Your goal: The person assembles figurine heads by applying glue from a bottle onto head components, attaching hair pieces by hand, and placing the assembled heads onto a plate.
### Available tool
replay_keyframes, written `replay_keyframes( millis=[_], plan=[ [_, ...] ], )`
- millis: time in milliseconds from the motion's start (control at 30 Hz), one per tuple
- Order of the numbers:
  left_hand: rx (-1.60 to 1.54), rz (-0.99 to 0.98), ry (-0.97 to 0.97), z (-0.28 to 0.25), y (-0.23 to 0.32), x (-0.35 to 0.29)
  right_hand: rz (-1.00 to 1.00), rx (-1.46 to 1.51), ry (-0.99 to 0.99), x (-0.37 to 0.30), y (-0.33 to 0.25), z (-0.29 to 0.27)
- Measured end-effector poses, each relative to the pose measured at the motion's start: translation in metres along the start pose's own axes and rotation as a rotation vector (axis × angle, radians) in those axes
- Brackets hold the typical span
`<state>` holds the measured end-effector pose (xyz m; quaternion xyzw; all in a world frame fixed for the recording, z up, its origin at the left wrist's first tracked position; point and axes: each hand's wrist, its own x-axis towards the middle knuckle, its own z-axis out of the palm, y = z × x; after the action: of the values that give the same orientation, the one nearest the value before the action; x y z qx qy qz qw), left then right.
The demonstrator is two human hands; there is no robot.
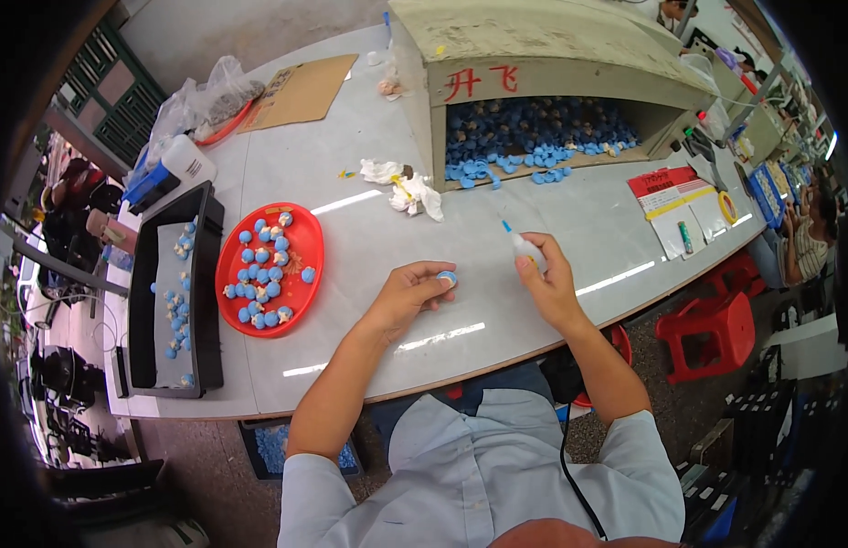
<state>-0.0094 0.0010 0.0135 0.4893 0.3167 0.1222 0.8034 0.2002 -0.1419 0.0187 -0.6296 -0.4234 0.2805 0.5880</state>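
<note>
Seen from the head camera, looking down on a pale grey worktable (pixel 497 228) with a curved front edge. Left hand (pixel 408 294) resting over the tabletop near the middle, fingers curled around a small blue round piece (pixel 448 277) pinched at the fingertips (only its top showing past the thumb). Right hand (pixel 550 279) just beside it, clenched around a small white squeeze bottle (pixel 524 247) with a blue nozzle tip, the tip tilted up and to the left, a little apart from the blue piece. To the left on the table, a red round tray (pixel 301 239) dotted with more blue round pieces (pixel 262 270), several with small pale bits attached. Further left, a black rectangular tray (pixel 143 301) with a grey liner and a scatter of the same blue pieces. Behind the hands, a crumpled white cloth (pixel 415 194) with a yellow scrap on it, lying near the mouth of a large beige box (pixel 534 55) open at the front (red painted characters on its lip), with a heap of blue pieces (pixel 534 132) spilling onto the table. At the back left, a sheet of brown cardboard (pixel 301 91) and clear plastic bags (pixel 209 96). At the right, below the table edge, a red plastic stool (pixel 712 333).
</note>
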Motion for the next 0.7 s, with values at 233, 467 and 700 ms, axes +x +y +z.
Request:
replay_keyframes(
  millis=[233,467,700],
  plan=[
    [0.055,0.019,-0.050,-0.002,-0.001,-0.001,-0.251,-0.057,-0.116,-0.013,-0.014,0.028],
    [0.133,-0.010,-0.112,-0.002,0.003,-0.003,-0.561,-0.130,-0.018,-0.019,0.005,0.036],
    [0.141,0.008,-0.122,0.001,0.003,-0.004,-0.629,-0.182,-0.001,-0.016,0.005,0.040]
  ],
)
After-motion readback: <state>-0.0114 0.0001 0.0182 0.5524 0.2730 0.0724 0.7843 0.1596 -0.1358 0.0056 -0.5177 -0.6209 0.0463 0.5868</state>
